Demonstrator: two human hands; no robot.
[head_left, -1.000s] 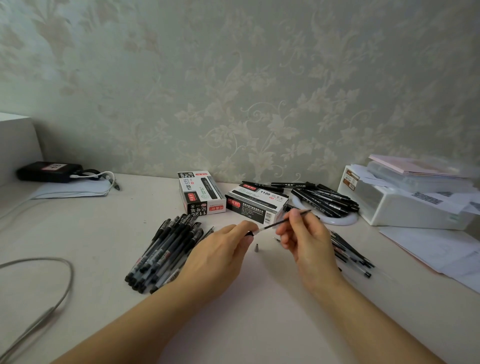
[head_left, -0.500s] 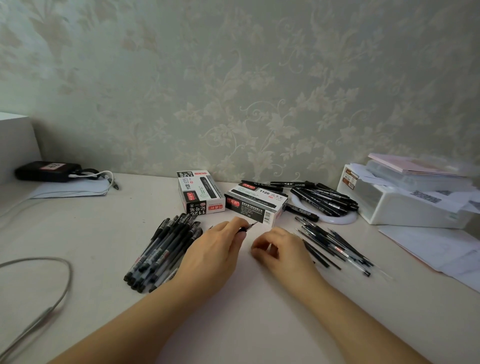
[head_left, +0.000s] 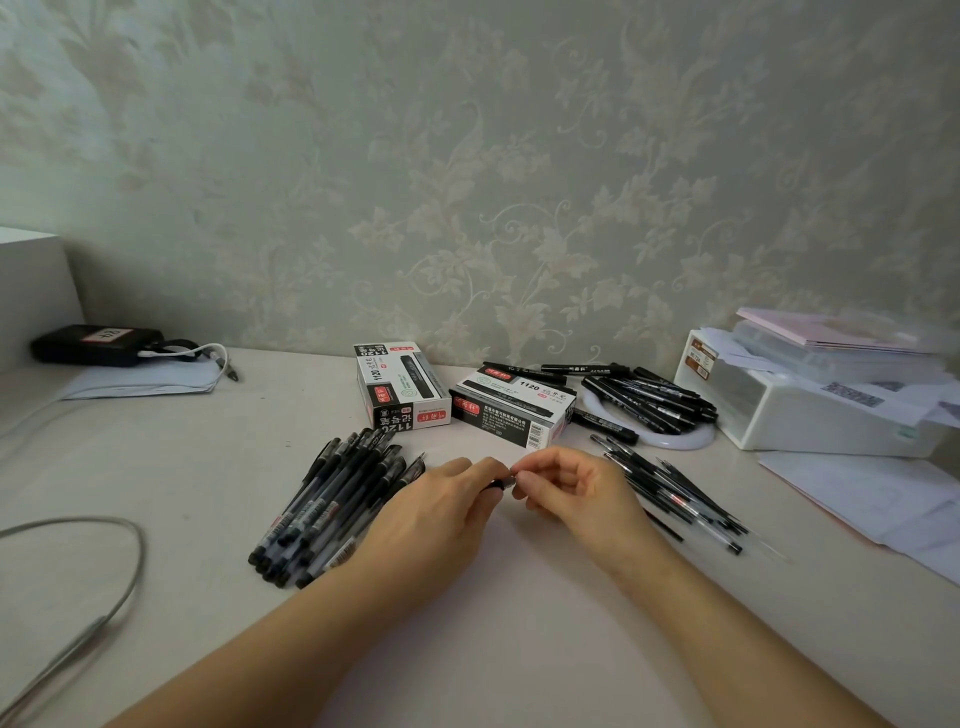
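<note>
Pen just in front of box: left hand grips barrel, right hand pinches metal tip. Pen pile front-left of box, refills front-right. Markers heaped right of box.

A single view, from a camera worn on the person's head. It faces forward and down over the bench toward the papered wall, which fills the upper half. The camera sits close: both forearms come in from the bottom edge, and the left hand and right hand meet on a pen just below the frame's middle. The wide lens takes in the bench from the cable at left to the papers at right.
</note>
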